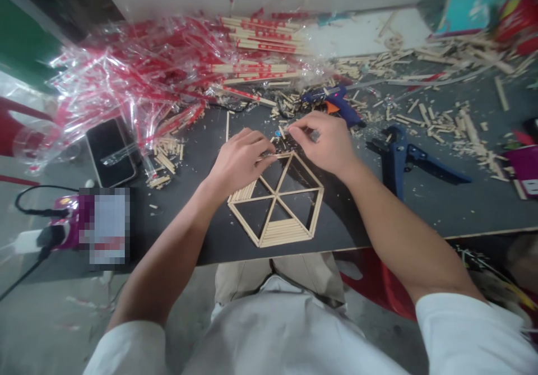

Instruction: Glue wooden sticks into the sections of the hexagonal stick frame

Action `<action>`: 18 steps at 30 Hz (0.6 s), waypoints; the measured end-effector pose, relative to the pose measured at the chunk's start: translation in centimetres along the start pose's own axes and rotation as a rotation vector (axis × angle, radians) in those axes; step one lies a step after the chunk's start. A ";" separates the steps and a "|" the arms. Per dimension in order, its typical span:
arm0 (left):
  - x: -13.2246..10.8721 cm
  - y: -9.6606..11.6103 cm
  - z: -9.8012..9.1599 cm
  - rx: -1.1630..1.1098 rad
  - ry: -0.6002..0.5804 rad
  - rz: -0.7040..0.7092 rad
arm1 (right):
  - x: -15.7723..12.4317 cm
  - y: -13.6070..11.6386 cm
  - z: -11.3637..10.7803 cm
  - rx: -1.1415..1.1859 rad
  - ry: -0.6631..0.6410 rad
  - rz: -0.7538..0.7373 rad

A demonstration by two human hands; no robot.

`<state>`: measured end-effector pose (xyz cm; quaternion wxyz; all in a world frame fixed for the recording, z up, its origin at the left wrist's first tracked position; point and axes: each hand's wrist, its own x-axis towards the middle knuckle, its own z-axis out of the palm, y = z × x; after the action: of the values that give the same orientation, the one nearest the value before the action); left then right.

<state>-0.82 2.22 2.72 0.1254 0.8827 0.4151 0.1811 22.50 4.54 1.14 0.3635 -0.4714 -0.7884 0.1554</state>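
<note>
On the dark table in front of me lies a flat hexagonal frame of thin wooden sticks (275, 195), with spokes meeting at its centre. Its bottom section and left section are partly filled with rows of sticks. My left hand (244, 159) has its fingers closed at the frame's upper left edge and covers part of it. Just above the top corner, my right hand (325, 139) is curled, thumb and forefinger drawn together among small bits; what they hold is unclear. Behind the right hand lies a blue glue gun (353, 114) with an orange trigger.
Blue-handled cutters (397, 159) lie right of the frame. A phone (111, 153) and a purple power strip (69, 223) with plugs are at left. Red-and-clear wrappers (138, 72), wrapped chopsticks (264, 38) and cut stick scraps (466, 123) cover the back and right.
</note>
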 end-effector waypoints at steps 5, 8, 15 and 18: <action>-0.1 0.2 0.4 0.141 -0.017 0.045 | 0.0 0.1 0.1 0.002 -0.028 0.034; -0.1 0.4 0.5 0.190 -0.025 0.056 | 0.0 0.2 0.2 -0.025 -0.034 0.012; -0.1 0.6 0.6 0.233 0.001 0.094 | 0.0 0.8 0.4 -0.071 -0.054 -0.018; -0.1 0.7 0.6 0.267 -0.007 0.108 | 0.0 0.8 0.5 -0.072 -0.065 -0.017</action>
<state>-0.15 1.64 2.46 -0.0018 0.9131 0.3872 0.1276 22.66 4.96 0.31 0.3217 -0.4721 -0.8088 0.1393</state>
